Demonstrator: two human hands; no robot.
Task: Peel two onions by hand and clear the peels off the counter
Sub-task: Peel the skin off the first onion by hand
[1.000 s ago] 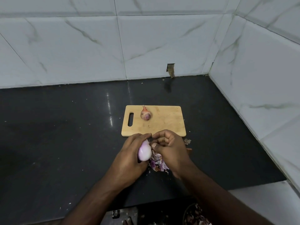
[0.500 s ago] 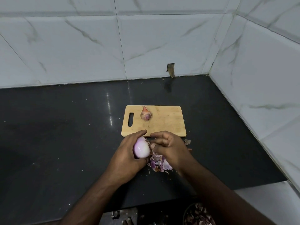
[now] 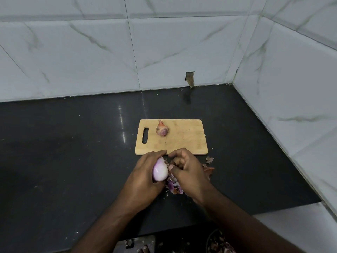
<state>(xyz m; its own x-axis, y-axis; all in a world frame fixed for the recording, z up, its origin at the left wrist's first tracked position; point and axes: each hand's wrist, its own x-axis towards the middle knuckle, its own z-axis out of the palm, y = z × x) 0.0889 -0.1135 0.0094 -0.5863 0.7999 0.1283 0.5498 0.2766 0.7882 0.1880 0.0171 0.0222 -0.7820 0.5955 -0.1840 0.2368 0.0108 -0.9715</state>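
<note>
Head view: the onion I'm working on [image 3: 160, 169] sits in my left hand [image 3: 144, 179], lifted just above the black counter [image 3: 63, 161], near the front edge of the cutting board [image 3: 182, 139]. Its flesh shows pale, glossy and pinkish, so most of the skin is off. My left fingers are curled around it in a firm hold, thumb over the top. My right hand [image 3: 187, 172] is touching the onion's right side, thumb and fingertips narrowed to a pinch on a scrap of skin near the tip; how much skin is left under my fingers I cannot tell.

Just below and beside my right hand lies a heap of peels [image 3: 174, 186], purple and papery, with a few more flakes [image 3: 209, 159] on the counter to the right. The second onion [image 3: 162, 129] rests on the board, well apart from my hands, its skin seemingly mostly on.

I judge I'm finishing the first onion. Next comes a clean tug to strip the last scrap, then setting this onion down and picking up the other; the peels have yet to be cleared.

Against half a second ago, the onion has turned a little in my left hand, its bare side showing longer and more upright, and my right thumb has closed in on its tip. The board, second onion and peel heap have not moved.
</note>
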